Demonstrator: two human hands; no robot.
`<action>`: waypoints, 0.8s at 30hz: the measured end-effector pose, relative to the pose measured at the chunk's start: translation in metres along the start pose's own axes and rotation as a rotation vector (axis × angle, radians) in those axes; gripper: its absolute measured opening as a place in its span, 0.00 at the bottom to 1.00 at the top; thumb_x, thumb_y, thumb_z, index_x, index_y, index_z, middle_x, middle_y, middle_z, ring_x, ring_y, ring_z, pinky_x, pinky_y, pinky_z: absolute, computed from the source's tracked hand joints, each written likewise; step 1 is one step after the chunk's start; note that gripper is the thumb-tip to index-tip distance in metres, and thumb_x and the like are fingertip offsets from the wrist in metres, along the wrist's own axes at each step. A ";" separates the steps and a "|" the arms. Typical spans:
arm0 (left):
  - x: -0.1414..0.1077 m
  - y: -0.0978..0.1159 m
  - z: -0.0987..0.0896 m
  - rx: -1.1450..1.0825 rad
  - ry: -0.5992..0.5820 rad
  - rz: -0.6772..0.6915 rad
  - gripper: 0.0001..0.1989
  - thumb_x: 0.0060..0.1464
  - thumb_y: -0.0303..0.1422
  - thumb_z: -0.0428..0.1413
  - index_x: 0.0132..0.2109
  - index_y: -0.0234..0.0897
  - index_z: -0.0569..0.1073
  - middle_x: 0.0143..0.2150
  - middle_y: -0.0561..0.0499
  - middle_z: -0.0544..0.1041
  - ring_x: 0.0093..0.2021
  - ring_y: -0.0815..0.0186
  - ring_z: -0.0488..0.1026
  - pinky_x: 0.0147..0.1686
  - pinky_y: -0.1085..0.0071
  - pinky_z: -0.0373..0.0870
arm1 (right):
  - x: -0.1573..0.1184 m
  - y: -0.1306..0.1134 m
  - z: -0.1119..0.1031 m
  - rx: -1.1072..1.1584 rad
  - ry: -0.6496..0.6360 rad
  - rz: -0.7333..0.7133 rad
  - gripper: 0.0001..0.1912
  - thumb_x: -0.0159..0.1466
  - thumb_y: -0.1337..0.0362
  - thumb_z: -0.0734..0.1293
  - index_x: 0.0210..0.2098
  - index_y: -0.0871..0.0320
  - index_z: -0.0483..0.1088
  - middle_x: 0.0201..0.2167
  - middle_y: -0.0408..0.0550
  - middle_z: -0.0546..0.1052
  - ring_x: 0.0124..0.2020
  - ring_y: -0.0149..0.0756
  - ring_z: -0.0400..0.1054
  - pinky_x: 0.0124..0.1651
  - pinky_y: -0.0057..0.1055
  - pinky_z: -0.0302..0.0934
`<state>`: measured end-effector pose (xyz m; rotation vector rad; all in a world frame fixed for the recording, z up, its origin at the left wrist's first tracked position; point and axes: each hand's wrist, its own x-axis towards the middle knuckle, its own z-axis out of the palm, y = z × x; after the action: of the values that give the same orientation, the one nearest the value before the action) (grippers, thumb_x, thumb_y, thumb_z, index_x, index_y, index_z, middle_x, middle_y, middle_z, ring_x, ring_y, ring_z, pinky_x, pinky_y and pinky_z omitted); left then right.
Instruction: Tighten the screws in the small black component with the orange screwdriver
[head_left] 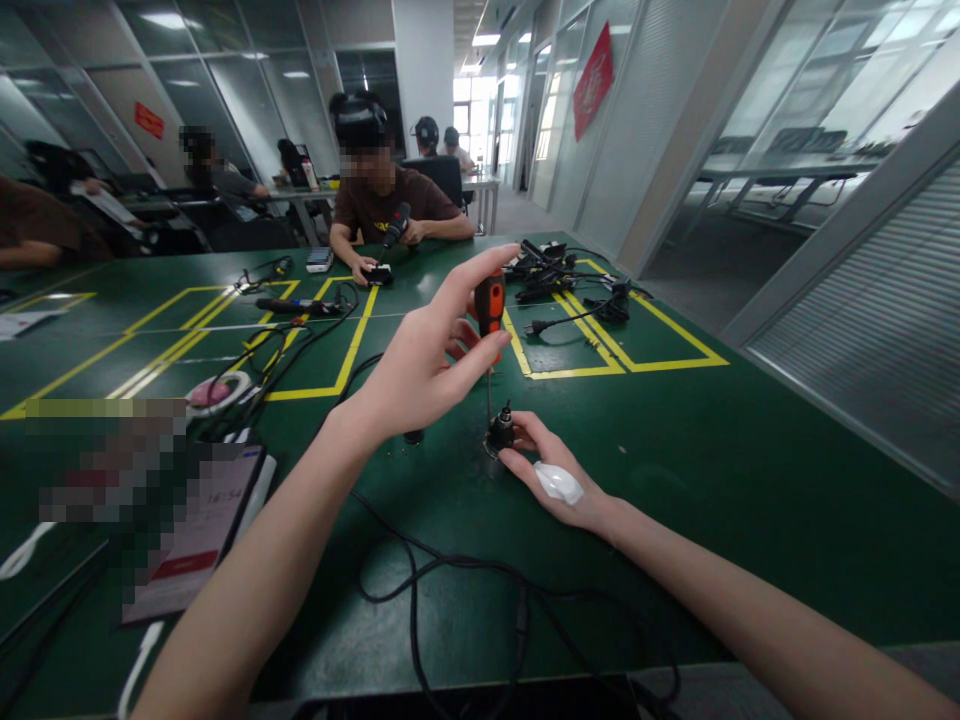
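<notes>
My left hand (pixel 431 360) is wrapped round the handle of an orange and black screwdriver (pixel 490 303), with the index finger on top of it. The screwdriver stands upright, its thin shaft pointing down at a small dark metal part (pixel 501 430) on the green table (pixel 675 480). Whether the tip touches the part is too small to tell. My right hand (pixel 551 470) grips that part from the right with thumb and fingers. Something white and shiny lies against the back of this hand near the thumb.
Black cables (pixel 465 565) curl across the front of the table. A phone (pixel 199 530) lies at the left, near a roll of tape (pixel 219 392). Black tools and cords (pixel 544 270) are piled beyond my hands. Across the table a person (pixel 401 200) holds a power tool.
</notes>
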<state>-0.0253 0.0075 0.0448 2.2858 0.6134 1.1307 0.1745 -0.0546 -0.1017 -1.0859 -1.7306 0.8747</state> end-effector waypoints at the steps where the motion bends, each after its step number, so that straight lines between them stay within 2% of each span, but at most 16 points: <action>1: 0.000 0.001 0.000 0.000 0.003 -0.007 0.32 0.65 0.36 0.57 0.72 0.52 0.58 0.59 0.48 0.75 0.39 0.68 0.81 0.37 0.74 0.81 | 0.000 0.000 0.000 -0.003 0.002 0.002 0.17 0.69 0.60 0.67 0.57 0.53 0.67 0.52 0.53 0.80 0.48 0.46 0.78 0.53 0.47 0.74; 6: -0.001 0.004 0.000 -0.021 0.018 -0.038 0.32 0.65 0.36 0.58 0.72 0.51 0.59 0.57 0.49 0.75 0.39 0.68 0.81 0.38 0.74 0.81 | 0.000 -0.001 0.001 -0.007 0.000 0.001 0.17 0.69 0.60 0.66 0.56 0.54 0.67 0.52 0.54 0.80 0.47 0.46 0.78 0.54 0.47 0.74; 15: -0.001 0.003 0.003 -0.039 0.008 -0.055 0.32 0.64 0.35 0.58 0.72 0.51 0.58 0.59 0.48 0.75 0.36 0.71 0.80 0.34 0.76 0.79 | 0.000 -0.001 0.000 -0.004 -0.003 0.001 0.17 0.69 0.60 0.67 0.57 0.53 0.67 0.52 0.52 0.80 0.48 0.45 0.78 0.53 0.46 0.74; 24: 0.001 -0.001 0.004 0.021 0.022 0.033 0.32 0.64 0.34 0.57 0.72 0.50 0.58 0.58 0.48 0.75 0.34 0.72 0.79 0.33 0.76 0.80 | 0.001 -0.002 0.001 0.004 0.000 -0.014 0.17 0.69 0.60 0.66 0.56 0.53 0.67 0.52 0.53 0.80 0.48 0.46 0.78 0.54 0.47 0.74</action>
<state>-0.0220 0.0079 0.0425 2.3115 0.6003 1.1724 0.1726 -0.0547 -0.0997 -1.0696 -1.7337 0.8687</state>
